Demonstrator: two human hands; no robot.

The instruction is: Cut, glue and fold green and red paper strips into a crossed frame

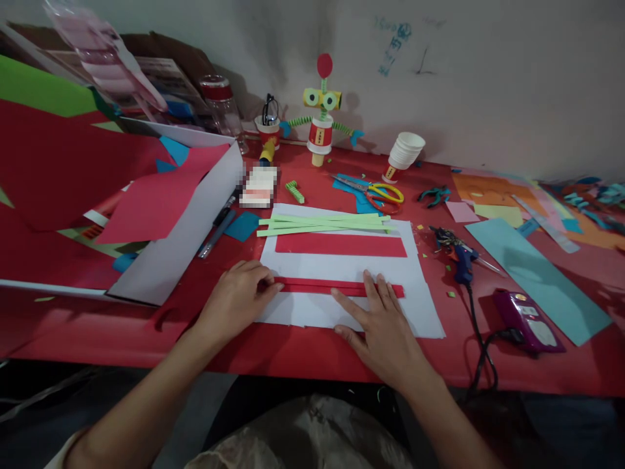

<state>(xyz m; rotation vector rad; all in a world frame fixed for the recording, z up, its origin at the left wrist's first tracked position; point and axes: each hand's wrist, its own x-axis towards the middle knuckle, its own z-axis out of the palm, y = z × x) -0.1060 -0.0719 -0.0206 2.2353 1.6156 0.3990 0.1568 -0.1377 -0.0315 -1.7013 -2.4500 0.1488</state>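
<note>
"So, how do the hands stand?"

"The left hand (237, 299) is nearly closed, thumb and curled fingertips pinching the left end of a narrow, folded red paper strip (317, 286). The right hand (388, 335) is open, its fingers spread, palm down, with fingertips resting on the same strip towards its right end; it grips nothing."

"Where does that strip lie?"

"Crosswise near the centre of the frame, on white paper (312, 312)."

"And how many of each thing?"

"One folded strip, and above it one wider, flat red paper strip (342, 246). Above that, several thin, light green paper strips (317, 226) cross one another; I cannot tell the exact number."

"Any tools?"

"One pair of metal scissors with yellow and red handles (368, 188), right of upper centre; one pair of pliers with teal handles (434, 195) further right; one blue glue gun with a black cord (463, 260), at the right."

"What about the cups?"

"One leaning stack of white paper cups (407, 151), count unclear, upper right of centre. Left of it stands one paper-cup figure (321, 135) with two round eyes and two springy green arms."

"Anything at the left edge?"

"One white cardboard box (183, 228), holding red, green and blue paper."
</note>
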